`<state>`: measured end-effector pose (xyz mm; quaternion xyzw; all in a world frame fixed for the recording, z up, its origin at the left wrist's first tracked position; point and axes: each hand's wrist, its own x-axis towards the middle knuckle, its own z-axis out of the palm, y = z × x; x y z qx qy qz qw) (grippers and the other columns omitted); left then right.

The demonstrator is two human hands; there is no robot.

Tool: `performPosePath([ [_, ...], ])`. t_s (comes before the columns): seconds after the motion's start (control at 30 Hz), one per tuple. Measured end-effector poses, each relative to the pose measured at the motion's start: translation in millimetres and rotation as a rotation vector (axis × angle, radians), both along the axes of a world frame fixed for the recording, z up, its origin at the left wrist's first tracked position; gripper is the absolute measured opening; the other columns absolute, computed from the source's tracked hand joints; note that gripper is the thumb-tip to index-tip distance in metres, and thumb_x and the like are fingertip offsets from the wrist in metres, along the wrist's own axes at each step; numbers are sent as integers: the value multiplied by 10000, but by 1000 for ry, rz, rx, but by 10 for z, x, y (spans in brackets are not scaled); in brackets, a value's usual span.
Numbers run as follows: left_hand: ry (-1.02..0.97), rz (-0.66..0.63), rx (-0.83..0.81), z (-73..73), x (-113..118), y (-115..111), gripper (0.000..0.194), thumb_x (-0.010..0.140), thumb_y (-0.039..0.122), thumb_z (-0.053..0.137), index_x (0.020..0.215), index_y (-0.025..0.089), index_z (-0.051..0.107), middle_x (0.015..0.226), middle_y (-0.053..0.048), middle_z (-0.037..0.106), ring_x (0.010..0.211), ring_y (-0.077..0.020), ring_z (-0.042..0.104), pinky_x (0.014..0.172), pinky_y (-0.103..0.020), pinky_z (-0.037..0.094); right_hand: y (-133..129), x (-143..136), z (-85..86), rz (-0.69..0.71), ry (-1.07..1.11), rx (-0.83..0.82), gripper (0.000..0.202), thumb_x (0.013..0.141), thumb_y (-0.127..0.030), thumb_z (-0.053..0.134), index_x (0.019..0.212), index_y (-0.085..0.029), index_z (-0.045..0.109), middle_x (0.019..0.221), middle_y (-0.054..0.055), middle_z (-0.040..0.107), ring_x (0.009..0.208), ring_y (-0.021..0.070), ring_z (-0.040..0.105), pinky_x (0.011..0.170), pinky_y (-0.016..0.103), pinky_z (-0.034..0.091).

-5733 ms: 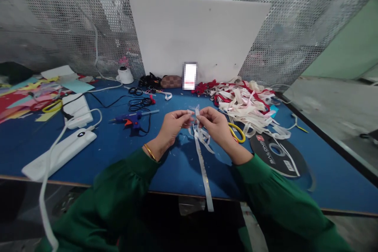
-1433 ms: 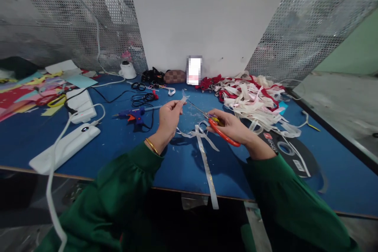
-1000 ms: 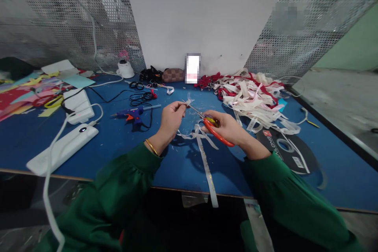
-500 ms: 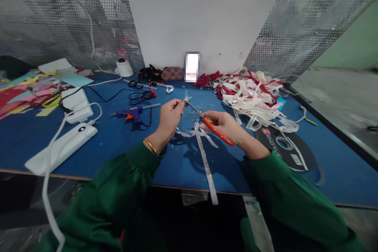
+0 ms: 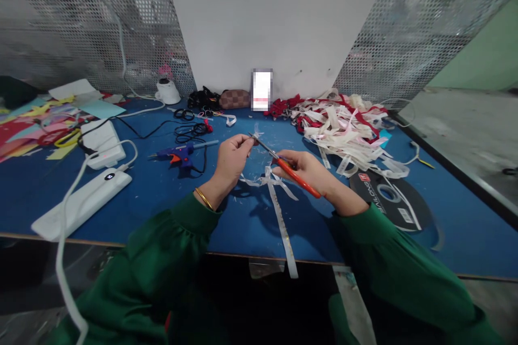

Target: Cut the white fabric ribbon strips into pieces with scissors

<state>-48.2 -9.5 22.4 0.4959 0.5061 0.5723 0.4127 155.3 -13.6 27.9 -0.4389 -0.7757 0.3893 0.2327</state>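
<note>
My right hand (image 5: 305,170) is closed around the orange handles of a pair of scissors (image 5: 297,178). The blades point up and left, their tips close to the fingertips of my left hand (image 5: 232,159). Those left fingers are pinched on the end of a thin white ribbon, only partly visible. Between and below my hands hangs a white ribbon bow (image 5: 267,178), with a long printed tail (image 5: 282,226) reaching past the table's front edge. Whether the blades are closed on the ribbon is too small to tell.
A blue glue gun (image 5: 180,156) lies left of my hands. Ribbon strips (image 5: 343,129) are heaped at the right, by a black spool (image 5: 390,199). White power strips (image 5: 83,202) and coloured paper (image 5: 36,124) are on the left. A phone (image 5: 261,89) stands at the back.
The view has shifted very slightly. Both hands, the scissors and the bow keep nearly the same position.
</note>
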Motion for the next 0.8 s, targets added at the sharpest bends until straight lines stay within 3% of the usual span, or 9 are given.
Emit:
performPosePath([
  [0.27, -55, -12, -28, 29, -4, -5, 147, 780, 308, 655, 713, 180, 680, 510, 64, 374, 475, -91, 274, 480, -249, 201, -10, -2, 9, 12, 6, -8, 382, 806, -569, 692, 811, -218, 542, 625, -72, 373, 559, 100, 313, 530, 255, 270],
  [0.47, 8, -31, -29, 34, 4, -8, 163, 774, 319, 678, 681, 186, 688, 502, 44, 422, 504, -109, 346, 503, -252, 257, -3, 19, -22, 20, 13, -1, 376, 814, -569, 685, 826, -219, 547, 635, -65, 417, 569, 101, 343, 544, 252, 273],
  [0.8, -58, -54, -37, 55, -12, -2, 154, 739, 317, 673, 673, 178, 672, 488, 69, 333, 467, -84, 218, 478, -260, 163, 12, 11, -29, 29, 51, -23, 359, 836, -569, 665, 859, -221, 579, 623, -66, 389, 541, 97, 320, 517, 255, 264],
])
